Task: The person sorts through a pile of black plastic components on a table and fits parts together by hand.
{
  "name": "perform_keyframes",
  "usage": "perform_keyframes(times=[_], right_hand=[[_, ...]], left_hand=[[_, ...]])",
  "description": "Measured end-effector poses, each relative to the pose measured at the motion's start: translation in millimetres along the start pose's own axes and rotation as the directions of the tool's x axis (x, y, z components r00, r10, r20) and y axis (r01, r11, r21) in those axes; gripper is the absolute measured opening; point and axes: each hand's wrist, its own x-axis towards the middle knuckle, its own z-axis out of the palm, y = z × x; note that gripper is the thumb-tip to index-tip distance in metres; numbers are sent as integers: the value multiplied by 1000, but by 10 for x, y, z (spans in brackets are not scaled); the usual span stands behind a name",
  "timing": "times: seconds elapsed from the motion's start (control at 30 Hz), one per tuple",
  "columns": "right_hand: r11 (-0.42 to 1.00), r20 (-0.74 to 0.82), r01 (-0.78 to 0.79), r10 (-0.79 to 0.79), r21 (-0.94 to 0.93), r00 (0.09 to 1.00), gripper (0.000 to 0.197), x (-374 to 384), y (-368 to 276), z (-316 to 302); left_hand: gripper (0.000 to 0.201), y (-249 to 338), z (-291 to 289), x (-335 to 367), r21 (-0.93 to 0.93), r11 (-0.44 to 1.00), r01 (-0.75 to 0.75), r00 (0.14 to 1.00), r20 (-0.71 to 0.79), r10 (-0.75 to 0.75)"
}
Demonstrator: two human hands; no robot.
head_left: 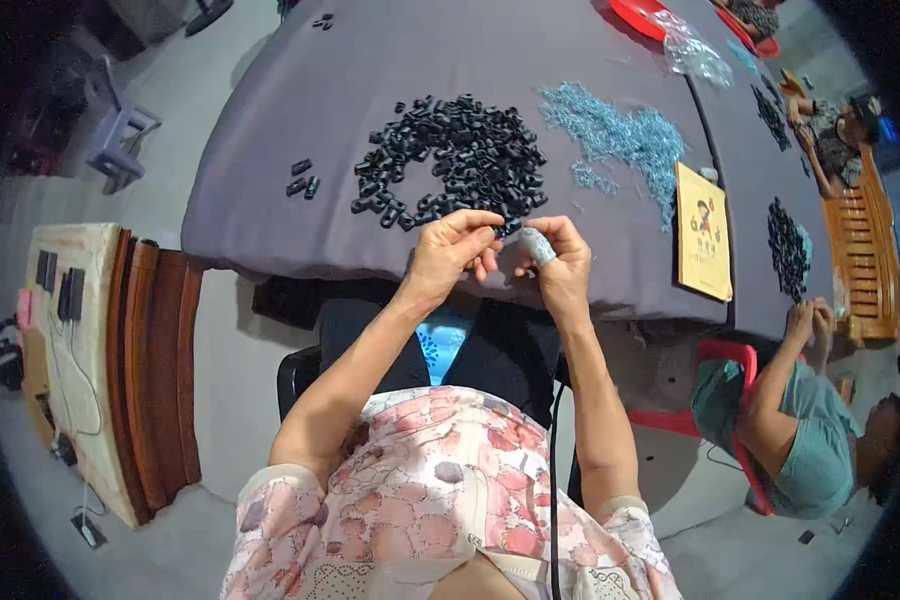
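My left hand (447,258) is closed in a pinch at the table's near edge, thumb against the fingertips. Just beside it my right hand (560,262) is also pinched, its thumb wrapped in a grey speckled cover (537,246). The fingertips of both hands nearly meet; whatever lies between them is too small to make out against the dark pieces behind. Right beyond them spreads a heap of small black plastic parts (480,150), with a bare gap in it. To its right lies a pile of tiny light-blue, shiny pieces (615,130).
A yellow booklet (703,235) lies right of my hands on the grey tablecloth (280,130). A few black parts (303,180) sit apart at left. Far right are a red tray (638,16) and a clear plastic bag (692,50). Two people work along the table's right side.
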Motion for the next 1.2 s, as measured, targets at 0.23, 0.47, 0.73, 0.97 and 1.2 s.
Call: perform_keyframes(times=[0.23,0.47,0.73,0.97,1.2], right_hand=[[993,57,25,-18,-119,998,10,17,-36,-198],[989,89,22,-9,-143,996,14,7,-53,-157],[988,152,30,-7,-152,988,12,19,-31,-178],[986,146,-167,163,18,976,8,2,-112,-148],[992,204,-114,121,-46,971,6,19,-65,-202]], left_hand=[[18,-118,146,103,86,996,-5,1000,-1,5],[16,-115,154,75,111,993,-26,1000,-8,27],[14,-133,132,74,129,991,-46,999,7,46],[8,-69,92,53,151,989,0,996,87,-13],[8,-34,109,22,227,974,14,996,78,-32]])
